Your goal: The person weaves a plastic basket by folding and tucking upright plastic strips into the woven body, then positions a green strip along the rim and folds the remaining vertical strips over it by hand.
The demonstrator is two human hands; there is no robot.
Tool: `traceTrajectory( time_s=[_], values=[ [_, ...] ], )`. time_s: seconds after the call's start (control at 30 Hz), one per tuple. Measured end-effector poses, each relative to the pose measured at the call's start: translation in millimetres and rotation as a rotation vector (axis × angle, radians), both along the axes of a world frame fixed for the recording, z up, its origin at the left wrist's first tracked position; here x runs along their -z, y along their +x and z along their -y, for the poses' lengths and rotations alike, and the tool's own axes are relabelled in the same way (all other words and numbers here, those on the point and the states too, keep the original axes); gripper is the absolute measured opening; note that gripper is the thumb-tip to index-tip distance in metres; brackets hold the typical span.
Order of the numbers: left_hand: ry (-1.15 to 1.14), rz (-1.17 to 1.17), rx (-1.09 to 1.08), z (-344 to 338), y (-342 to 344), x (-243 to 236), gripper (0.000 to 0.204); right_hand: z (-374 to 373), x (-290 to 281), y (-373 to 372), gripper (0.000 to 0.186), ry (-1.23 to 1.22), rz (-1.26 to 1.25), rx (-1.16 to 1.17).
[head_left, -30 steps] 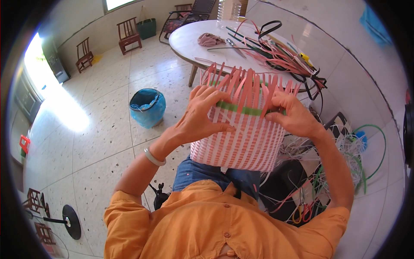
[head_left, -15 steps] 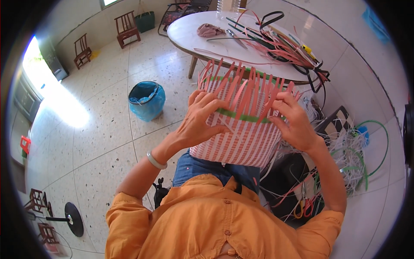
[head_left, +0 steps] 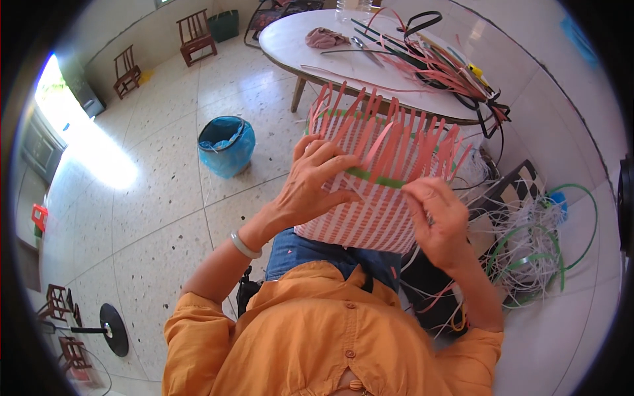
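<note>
A pink-and-white woven basket (head_left: 356,218) rests tilted on my lap. A green band (head_left: 380,178) runs around its rim, and loose pink strips (head_left: 389,142) stand up above it. My left hand (head_left: 314,173) grips the near left side of the rim, fingers over the top edge and thumb spread on the outer wall. At the right end of the green band is my right hand (head_left: 439,218), its fingers bent in a pinch. Whatever lies between those fingertips is hidden.
Ahead, a white oval table (head_left: 290,38) bears a bundle of pink and dark strips (head_left: 436,66), a crumpled cloth (head_left: 325,37) and scissors-like metal tool (head_left: 366,51). A blue-lined bin (head_left: 226,148) stands left. White and green strip scraps (head_left: 528,244) pile at right.
My right hand has moved left and toward me, from among the pink strips to the green band. My left hand keeps its hold, shifted slightly right with the basket.
</note>
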State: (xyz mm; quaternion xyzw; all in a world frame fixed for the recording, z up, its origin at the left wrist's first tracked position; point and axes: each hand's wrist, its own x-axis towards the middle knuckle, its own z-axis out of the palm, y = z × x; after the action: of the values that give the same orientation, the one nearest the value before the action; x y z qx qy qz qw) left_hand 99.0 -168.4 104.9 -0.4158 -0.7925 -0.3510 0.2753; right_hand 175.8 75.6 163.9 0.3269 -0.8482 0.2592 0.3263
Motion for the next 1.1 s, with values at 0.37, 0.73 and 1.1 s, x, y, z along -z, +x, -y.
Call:
traceTrajectory(
  time_s=[0.37, 0.73, 1.1],
  values=[
    [0.082, -0.029, 0.034, 3.7, 2.8, -0.3, 0.061, 35.3, 50.3, 10.1, 0.022, -0.062, 0.254, 0.007],
    [0.055, -0.006, 0.079, 9.8, 10.0, 6.7, 0.056, 33.8, 39.8, -4.4, 0.036, 0.026, -0.182, 0.096],
    [-0.011, -0.007, 0.076, 17.6, 16.0, 16.0, 0.047, 39.2, 51.7, 8.8, 0.039, 0.228, -0.157, 0.23]
  ],
)
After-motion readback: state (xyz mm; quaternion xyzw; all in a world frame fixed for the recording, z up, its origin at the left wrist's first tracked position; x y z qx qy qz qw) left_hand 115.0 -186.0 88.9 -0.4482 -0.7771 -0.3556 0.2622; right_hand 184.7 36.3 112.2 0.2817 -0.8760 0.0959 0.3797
